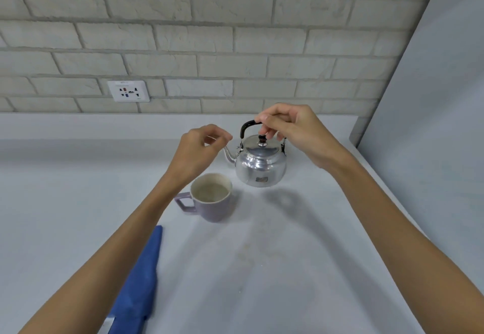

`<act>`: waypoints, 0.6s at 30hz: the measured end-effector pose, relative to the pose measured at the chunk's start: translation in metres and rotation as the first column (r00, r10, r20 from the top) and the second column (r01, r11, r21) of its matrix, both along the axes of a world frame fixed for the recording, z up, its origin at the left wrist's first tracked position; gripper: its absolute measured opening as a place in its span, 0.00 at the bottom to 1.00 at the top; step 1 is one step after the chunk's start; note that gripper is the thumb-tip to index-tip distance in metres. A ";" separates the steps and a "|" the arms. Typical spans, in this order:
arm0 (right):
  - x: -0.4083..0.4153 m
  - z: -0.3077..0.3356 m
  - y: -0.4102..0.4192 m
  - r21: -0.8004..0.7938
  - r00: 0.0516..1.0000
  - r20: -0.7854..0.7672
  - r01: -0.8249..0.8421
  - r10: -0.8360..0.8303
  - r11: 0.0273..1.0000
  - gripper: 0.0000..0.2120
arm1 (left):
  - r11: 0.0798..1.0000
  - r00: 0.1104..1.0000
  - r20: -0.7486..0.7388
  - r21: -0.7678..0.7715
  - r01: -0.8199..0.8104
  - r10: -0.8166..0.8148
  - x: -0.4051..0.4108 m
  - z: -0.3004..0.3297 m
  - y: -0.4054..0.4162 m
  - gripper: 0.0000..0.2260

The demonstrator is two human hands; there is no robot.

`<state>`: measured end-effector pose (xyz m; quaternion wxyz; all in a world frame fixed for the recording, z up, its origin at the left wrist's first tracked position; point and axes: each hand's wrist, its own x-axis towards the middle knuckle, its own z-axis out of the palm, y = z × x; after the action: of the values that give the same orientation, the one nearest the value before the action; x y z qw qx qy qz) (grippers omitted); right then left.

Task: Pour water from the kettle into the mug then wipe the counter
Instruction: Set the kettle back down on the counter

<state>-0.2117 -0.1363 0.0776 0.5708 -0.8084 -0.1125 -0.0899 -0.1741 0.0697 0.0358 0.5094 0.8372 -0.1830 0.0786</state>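
A shiny metal kettle (259, 165) with a black handle stands on the white counter (275, 255), spout pointing left. My right hand (290, 129) is closed around the top of its handle. A lilac mug (210, 199) with a pale inside stands just in front and left of the kettle, handle to the left; whether it holds water I cannot tell. My left hand (201, 150) hovers above and behind the mug near the spout tip, fingers loosely curled and holding nothing. A folded blue cloth (142, 284) lies at the lower left, partly under my left forearm.
A pale brick wall with a white power socket (128, 91) runs behind the counter. A grey panel (432, 98) closes off the right side, and the counter's right edge runs diagonally along it.
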 end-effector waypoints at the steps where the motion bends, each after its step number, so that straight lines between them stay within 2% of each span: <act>1: -0.008 -0.004 0.008 0.008 1.000 -0.011 0.000 0.000 1.000 0.07 | 1.000 1.000 -0.010 0.006 -0.011 0.011 -0.010 -0.003 0.005 0.06; 9: -0.056 -0.055 0.071 0.082 0.987 -0.156 -0.017 0.029 0.996 0.02 | 0.993 0.992 -0.051 0.036 -0.114 0.115 -0.074 -0.033 0.054 0.06; 13: -0.067 -0.087 0.104 0.086 0.971 -0.232 -0.039 0.058 0.996 0.03 | 0.980 0.978 -0.078 0.063 -0.190 0.195 -0.098 -0.055 0.079 0.06; 18: -0.066 -0.131 0.150 0.066 0.934 -0.335 -0.105 0.121 0.992 0.02 | 0.942 0.932 -0.168 0.159 -0.296 0.322 -0.126 -0.090 0.118 0.05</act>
<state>-0.2779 0.0142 -0.0535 0.6048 -0.7903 -0.0567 0.0806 -0.3002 0.1874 -0.0542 0.4497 0.8908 -0.0037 0.0646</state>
